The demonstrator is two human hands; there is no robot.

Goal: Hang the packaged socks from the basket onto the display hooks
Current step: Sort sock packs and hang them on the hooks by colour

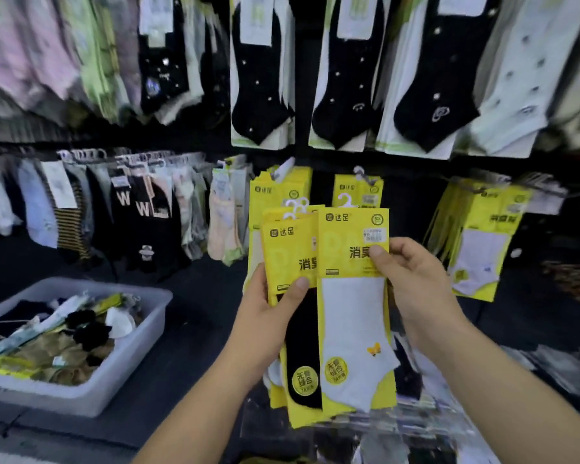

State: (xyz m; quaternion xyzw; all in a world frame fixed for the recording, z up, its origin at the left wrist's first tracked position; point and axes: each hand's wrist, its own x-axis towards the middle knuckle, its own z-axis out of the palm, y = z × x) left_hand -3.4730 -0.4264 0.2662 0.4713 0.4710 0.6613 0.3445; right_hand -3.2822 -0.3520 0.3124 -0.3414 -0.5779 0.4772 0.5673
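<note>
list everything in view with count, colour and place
white ankle-sock pack on a yellow card: one, white and yellow, front centre, held up
black ankle-sock packs on yellow cards: at least two stacked, black and yellow, just left of the white pack
translucent plastic basket: one, pale grey, lower left
loose mixed sock packs: too jumbled to count, black, white, tan, yellow, inside the basket
hanging bunches of yellow-carded packs: three, yellow, on hooks behind the hands
black dotted socks on white cards: three, black, top row
dark socks lettered W: two, black, middle row left
left hand: one, grips the black packs
right hand: one, fingers pinch the white pack's card
</note>
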